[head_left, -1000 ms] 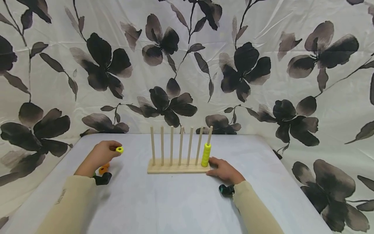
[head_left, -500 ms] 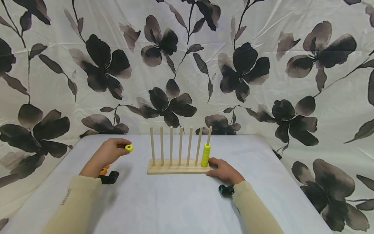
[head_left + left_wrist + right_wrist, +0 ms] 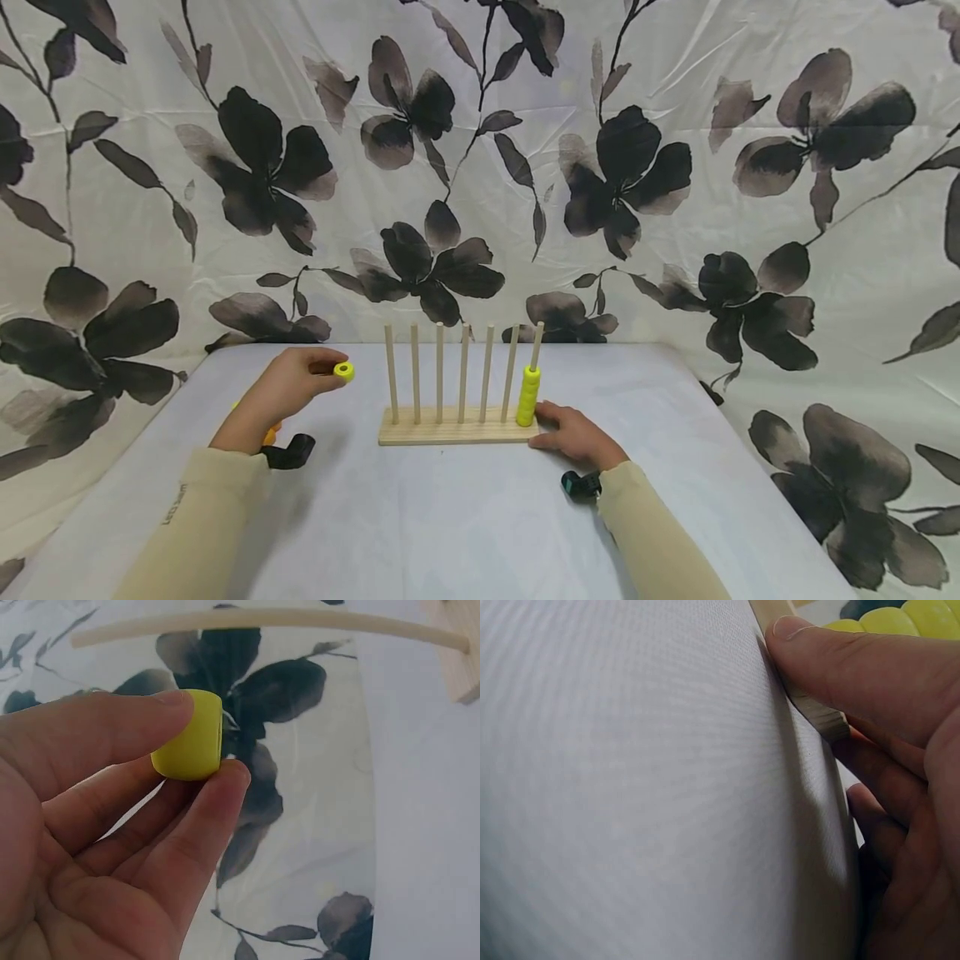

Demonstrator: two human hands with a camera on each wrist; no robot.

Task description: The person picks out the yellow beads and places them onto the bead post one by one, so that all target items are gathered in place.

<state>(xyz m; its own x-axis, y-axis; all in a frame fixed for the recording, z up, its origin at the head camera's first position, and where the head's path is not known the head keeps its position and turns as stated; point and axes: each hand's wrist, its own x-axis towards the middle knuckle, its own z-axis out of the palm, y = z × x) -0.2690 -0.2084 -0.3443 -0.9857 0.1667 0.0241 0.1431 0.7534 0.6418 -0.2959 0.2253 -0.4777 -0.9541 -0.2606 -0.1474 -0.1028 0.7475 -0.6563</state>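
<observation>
My left hand (image 3: 292, 385) pinches a yellow bead (image 3: 344, 371) with a dark hole, held in the air left of a wooden peg stand (image 3: 457, 433). Thumb and fingertips close on the bead (image 3: 196, 739) from its sides in the left wrist view. The stand has a flat base with several upright pegs. On the rightmost peg sits a stack of yellow beads (image 3: 528, 397), its top end bare. My right hand (image 3: 576, 435) grips the right end of the base, the thumb (image 3: 817, 660) on the front edge and the fingers behind the end.
Orange beads (image 3: 272, 433) lie on the white table (image 3: 450, 525), partly hidden behind my left wrist, with a bit of yellow beside them. A floral cloth (image 3: 465, 167) hangs behind the table's far edge.
The left hand has moved right and slightly up with the yellow bead, closer to the leftmost peg. My right hand and the stand have stayed in place.
</observation>
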